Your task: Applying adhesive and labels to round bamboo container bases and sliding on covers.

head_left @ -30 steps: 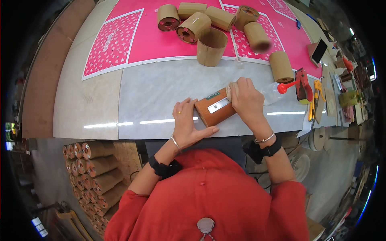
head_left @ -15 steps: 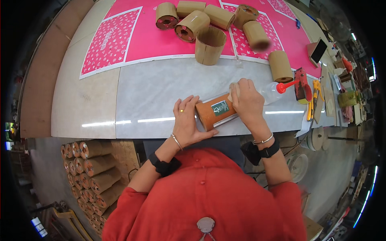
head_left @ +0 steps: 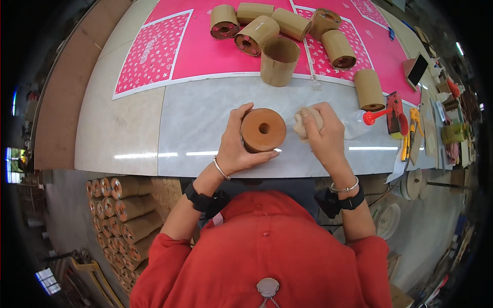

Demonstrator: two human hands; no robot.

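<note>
Half a second ago the cardboard tube (head_left: 263,130) lay on its side across the white table (head_left: 195,123); now it is turned up, its round brown end with a small centre hole facing the camera and its long axis running toward the viewer. It sits at the table's near edge, gripped from the left by the left hand (head_left: 237,141), fingers curled about its wall and thumb under it. Just right of it, the right hand (head_left: 323,132) is closed around a crumpled beige cloth (head_left: 303,122), near the tube but apart. Behind, a clear squeeze bottle (head_left: 359,122) with a red cap lies on its side beside the right hand. Farther back, more plain brown tubes (head_left: 280,60) (some upright, some lying) stand on glossy pink printed sheets (head_left: 154,51).
</note>
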